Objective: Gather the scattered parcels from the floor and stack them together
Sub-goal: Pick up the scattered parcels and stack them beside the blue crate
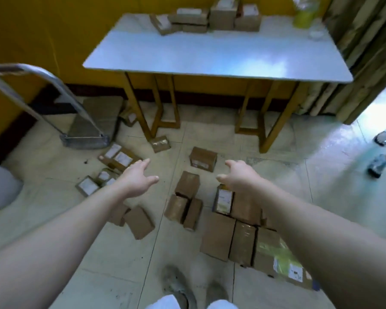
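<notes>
A white table (210, 54) stands against a yellow wall (54, 30), with brown boxes (223, 16) stacked at its far edge. Left of it, a metal hand trolley (85, 138) rests on the tiled floor (120, 264), where cardboard parcels (217, 235) lie scattered between the table legs and the person's shoes (181, 286). Above them the left hand (136, 177) and right hand (239, 175) reach out, fingers loose and spread, grasping nothing.
</notes>
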Demonstrator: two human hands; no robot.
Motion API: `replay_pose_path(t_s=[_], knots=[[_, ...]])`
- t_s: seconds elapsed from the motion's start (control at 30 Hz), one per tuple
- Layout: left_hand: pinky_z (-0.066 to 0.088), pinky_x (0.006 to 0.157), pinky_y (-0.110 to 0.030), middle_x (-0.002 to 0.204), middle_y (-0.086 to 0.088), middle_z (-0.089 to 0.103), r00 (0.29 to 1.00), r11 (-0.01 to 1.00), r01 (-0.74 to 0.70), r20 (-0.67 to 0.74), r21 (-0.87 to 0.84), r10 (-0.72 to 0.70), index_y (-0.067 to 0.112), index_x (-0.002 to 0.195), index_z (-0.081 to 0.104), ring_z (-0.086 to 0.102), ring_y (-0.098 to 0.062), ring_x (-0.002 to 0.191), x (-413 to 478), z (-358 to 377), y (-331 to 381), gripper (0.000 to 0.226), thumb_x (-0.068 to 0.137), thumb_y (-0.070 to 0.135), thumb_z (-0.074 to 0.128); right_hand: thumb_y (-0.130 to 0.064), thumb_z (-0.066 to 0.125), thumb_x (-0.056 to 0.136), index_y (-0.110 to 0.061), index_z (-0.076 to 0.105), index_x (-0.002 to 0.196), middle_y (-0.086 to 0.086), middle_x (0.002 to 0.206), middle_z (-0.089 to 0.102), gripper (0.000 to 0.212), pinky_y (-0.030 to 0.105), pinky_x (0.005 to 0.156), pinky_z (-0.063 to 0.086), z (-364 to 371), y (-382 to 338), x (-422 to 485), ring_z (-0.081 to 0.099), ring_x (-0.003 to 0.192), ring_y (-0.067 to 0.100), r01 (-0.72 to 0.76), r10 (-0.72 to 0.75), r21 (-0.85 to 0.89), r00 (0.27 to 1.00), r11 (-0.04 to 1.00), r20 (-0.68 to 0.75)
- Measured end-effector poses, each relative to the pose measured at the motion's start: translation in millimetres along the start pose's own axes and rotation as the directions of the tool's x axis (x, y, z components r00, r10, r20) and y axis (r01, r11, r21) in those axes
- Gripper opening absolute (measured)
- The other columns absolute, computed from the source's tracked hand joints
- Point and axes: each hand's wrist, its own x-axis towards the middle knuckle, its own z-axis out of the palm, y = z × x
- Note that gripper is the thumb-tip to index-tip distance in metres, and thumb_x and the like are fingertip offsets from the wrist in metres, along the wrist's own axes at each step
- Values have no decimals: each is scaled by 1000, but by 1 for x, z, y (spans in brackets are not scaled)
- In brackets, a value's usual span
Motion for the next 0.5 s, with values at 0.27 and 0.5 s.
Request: replay_pose_path(t_s=[0.27, 0.5], knots=[[27, 110, -41, 157, -2, 22, 970, 991, 79, -222, -109, -101, 27, 149, 25, 25, -24, 142, -57, -115, -76, 73, 88, 41, 62, -45, 58, 90, -23, 27, 149, 11, 146, 36, 71, 38, 89, 52, -23, -126, -42, 53, 114, 28, 254, -254, -76, 967, 964, 5], [24, 112, -43, 157, -5, 23, 935, 978, 150, -302, -145, -188, 25, 149, 26, 26, -25, 142, -83, -192, -184, 71, 89, 37, 62, -48, 60, 88, -20, 30, 148, 12, 146, 39, 73, 43, 93, 51, 19, -257, -46, 53, 117, 28, 283, -286, -137, 958, 949, -1]])
